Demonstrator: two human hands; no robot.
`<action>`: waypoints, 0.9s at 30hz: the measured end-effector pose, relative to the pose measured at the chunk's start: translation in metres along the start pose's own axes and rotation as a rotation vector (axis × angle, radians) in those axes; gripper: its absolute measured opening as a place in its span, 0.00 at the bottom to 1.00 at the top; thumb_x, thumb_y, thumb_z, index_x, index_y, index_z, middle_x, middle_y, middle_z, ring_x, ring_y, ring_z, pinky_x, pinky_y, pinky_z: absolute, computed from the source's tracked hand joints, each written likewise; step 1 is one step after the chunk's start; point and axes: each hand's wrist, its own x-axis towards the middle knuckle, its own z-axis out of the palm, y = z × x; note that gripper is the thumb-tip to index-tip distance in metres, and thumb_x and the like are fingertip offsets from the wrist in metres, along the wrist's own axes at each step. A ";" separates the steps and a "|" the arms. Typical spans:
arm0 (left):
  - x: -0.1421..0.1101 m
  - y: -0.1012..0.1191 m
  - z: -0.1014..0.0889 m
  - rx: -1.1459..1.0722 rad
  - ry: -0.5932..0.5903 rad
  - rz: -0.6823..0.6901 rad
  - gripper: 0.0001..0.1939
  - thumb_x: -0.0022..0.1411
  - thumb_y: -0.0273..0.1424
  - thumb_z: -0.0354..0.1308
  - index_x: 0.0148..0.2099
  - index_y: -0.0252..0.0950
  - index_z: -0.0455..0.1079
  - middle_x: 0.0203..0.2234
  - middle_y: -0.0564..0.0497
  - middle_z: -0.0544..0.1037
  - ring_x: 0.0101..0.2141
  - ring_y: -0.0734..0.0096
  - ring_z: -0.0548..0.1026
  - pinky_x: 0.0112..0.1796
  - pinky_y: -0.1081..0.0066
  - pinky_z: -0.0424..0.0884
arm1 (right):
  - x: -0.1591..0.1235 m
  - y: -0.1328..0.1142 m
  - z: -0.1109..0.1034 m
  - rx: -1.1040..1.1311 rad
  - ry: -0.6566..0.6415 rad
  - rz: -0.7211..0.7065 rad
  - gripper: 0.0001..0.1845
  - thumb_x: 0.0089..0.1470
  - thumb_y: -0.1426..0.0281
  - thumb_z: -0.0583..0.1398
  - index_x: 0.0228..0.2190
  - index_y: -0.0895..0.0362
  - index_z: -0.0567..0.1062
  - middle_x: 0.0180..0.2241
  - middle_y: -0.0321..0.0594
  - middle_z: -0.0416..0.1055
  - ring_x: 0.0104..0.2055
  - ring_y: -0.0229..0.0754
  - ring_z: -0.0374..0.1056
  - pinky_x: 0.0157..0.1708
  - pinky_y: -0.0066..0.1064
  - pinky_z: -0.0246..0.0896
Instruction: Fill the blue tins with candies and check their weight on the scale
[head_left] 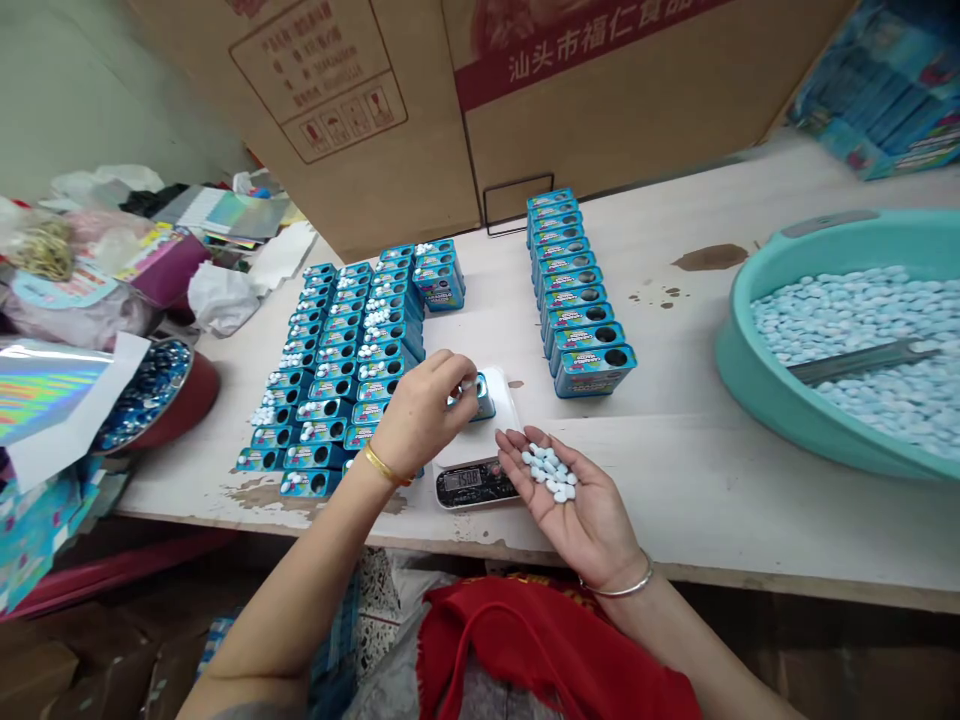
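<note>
My left hand (427,405), fingers pinched together, is over a small blue tin (486,398) on a white kitchen scale (504,398). Its fingers hide most of that tin and whatever they pinch. Dark digits show on the scale's display (466,480). Palm up beside the scale, my right hand (581,510) cups a small pile of pale blue oval candies (551,472). Left of the scale stand rows of blue tins (322,370), many with candies on their tops. Another row of tins (574,290), with dark round openings, stands beyond the scale.
A turquoise basin (750,375) of candies, with a metal tool (855,362) lying in it, stands at the right. A large cardboard box (420,120) closes off the back. A red bowl (184,410) and heaped bags (97,270) crowd the left. A wire stand (517,185) touches the box.
</note>
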 end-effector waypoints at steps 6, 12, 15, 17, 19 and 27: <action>0.003 -0.011 0.009 0.107 -0.063 0.010 0.04 0.62 0.26 0.50 0.36 0.34 0.66 0.31 0.51 0.70 0.31 0.73 0.67 0.32 0.72 0.64 | 0.000 -0.003 -0.003 -0.010 0.016 -0.014 0.12 0.58 0.75 0.52 0.35 0.64 0.75 0.41 0.51 0.77 0.53 0.49 0.69 0.49 0.37 0.70; -0.006 -0.009 -0.002 0.111 0.004 -0.008 0.08 0.61 0.30 0.56 0.43 0.35 0.69 0.40 0.46 0.72 0.41 0.65 0.70 0.42 0.64 0.67 | -0.003 -0.006 -0.003 -0.036 0.039 -0.021 0.14 0.58 0.75 0.51 0.34 0.64 0.76 0.40 0.51 0.77 0.51 0.49 0.70 0.49 0.37 0.70; -0.020 0.013 0.002 -0.031 0.022 0.015 0.09 0.63 0.31 0.53 0.45 0.35 0.69 0.39 0.46 0.72 0.41 0.66 0.70 0.42 0.65 0.68 | -0.008 -0.007 -0.007 -0.050 0.051 -0.013 0.15 0.58 0.75 0.50 0.36 0.64 0.76 0.40 0.50 0.77 0.49 0.46 0.72 0.47 0.36 0.71; -0.035 0.034 0.018 -0.110 -0.104 0.109 0.09 0.64 0.31 0.51 0.45 0.34 0.68 0.38 0.46 0.72 0.39 0.68 0.70 0.40 0.68 0.69 | -0.013 -0.008 -0.012 -0.062 0.082 -0.006 0.16 0.60 0.74 0.49 0.37 0.62 0.76 0.38 0.46 0.78 0.43 0.41 0.75 0.43 0.31 0.73; -0.051 0.056 0.042 -0.086 -0.235 0.192 0.09 0.65 0.31 0.49 0.44 0.34 0.68 0.37 0.47 0.72 0.38 0.68 0.70 0.38 0.69 0.69 | -0.017 -0.008 -0.019 -0.075 0.119 0.017 0.17 0.60 0.73 0.49 0.38 0.60 0.77 0.37 0.43 0.79 0.40 0.37 0.76 0.41 0.28 0.73; -0.078 0.087 0.096 0.055 -0.267 0.173 0.10 0.66 0.28 0.46 0.35 0.34 0.67 0.34 0.48 0.71 0.33 0.69 0.68 0.33 0.69 0.66 | -0.027 -0.007 -0.044 -0.077 0.225 0.100 0.17 0.60 0.71 0.49 0.35 0.57 0.78 0.41 0.43 0.78 0.50 0.40 0.71 0.52 0.34 0.67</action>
